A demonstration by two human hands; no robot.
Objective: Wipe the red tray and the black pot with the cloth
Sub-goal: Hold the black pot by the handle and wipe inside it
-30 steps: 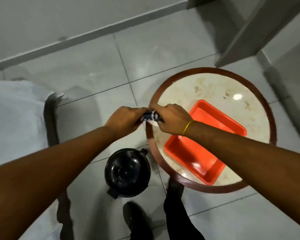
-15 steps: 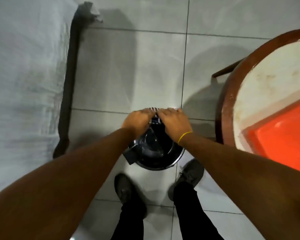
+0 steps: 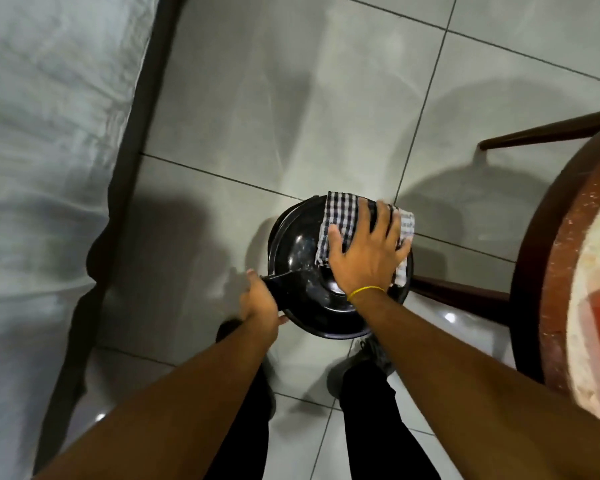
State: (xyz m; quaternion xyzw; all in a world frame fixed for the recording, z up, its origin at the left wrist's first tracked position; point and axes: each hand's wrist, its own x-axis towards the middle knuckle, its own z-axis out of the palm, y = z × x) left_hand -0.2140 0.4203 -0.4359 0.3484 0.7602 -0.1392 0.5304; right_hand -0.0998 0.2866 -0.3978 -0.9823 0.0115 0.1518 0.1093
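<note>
The pot (image 3: pixel 312 271) sits on the floor at 6 o'clock. Right hand (image 3: pixel 364 251), spread, presses the cloth (image 3: pixel 340 216) on it; left hand (image 3: pixel 258 301) grips its handle. Hard rubbing could slide the pot away.

right hand (image 3: pixel 364 252) flat, left hand (image 3: pixel 258 301) curled

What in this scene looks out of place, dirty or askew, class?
The black pot sits on the floor tiles, not the table. The right hand presses the checked cloth on it; the left hand grips its handle. The round table top looks stained.
</note>
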